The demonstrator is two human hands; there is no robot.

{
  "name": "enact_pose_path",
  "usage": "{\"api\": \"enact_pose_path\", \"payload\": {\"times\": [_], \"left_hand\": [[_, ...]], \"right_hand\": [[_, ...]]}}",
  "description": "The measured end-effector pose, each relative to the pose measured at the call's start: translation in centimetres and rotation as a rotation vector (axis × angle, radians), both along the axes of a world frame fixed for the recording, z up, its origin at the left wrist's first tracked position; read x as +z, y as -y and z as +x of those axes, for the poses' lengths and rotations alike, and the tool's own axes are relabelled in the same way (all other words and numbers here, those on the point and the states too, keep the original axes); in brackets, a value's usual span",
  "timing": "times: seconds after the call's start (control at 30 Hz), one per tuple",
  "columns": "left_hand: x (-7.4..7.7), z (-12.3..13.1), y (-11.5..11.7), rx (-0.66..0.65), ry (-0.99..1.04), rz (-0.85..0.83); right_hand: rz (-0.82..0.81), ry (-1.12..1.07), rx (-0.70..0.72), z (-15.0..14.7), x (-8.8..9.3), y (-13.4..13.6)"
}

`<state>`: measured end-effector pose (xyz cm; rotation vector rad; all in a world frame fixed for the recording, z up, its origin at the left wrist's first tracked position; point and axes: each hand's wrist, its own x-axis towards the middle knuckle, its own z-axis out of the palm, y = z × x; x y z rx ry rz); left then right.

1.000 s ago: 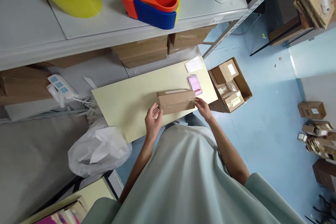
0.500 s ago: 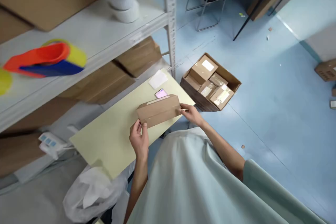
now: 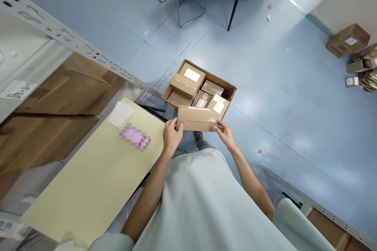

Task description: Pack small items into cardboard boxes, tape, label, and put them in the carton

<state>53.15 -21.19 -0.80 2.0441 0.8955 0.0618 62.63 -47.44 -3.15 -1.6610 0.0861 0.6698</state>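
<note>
A taped brown cardboard box (image 3: 196, 120) is held up in front of me, one end in each hand. My left hand (image 3: 172, 135) grips its left end, thumb on the near side. At the right end, my right hand (image 3: 225, 133) pinches the corner. Just beyond the held box, a larger open carton (image 3: 228, 83) stands on the floor. Several smaller taped boxes lie inside it, among them a box with a white label (image 3: 184, 82). The held box hides part of the carton's near side.
On my left is a pale yellow table (image 3: 97, 172) with white paper (image 3: 120, 113) and a blurred-out pink item (image 3: 135, 136). A metal shelf post (image 3: 79, 49) rises behind it. A chair (image 3: 191, 19) stands ahead; cartons (image 3: 347, 41) sit at the far right.
Both hands have carried the held box off the yellow table to the right, up to the open carton. My view has turned right, and the tape dispenser on the shelf has left it.
</note>
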Motion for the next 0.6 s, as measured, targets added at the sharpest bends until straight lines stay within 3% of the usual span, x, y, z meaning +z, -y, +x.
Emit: {"api": "enact_pose_path", "payload": {"times": [0.1,0.2,0.4,0.6], "left_hand": [[-0.6,2.5,0.4,-0.089,-0.051,0.074],[-0.9,4.4,-0.7,-0.151,-0.082,0.153],[-1.6,8.5,-5.8,-0.19,-0.161,0.263],[-4.1,12.9,-10.7,-0.23,-0.233,0.262]], "right_hand": [[0.048,-0.074,-0.012,-0.2,-0.8,0.2],[0.117,-0.111,-0.004,0.0,-1.7,-1.5],[0.218,-0.198,-0.011,1.9,-4.1,-7.2],[0.149,-0.423,-0.065,5.0,-8.4,-13.3]]}}
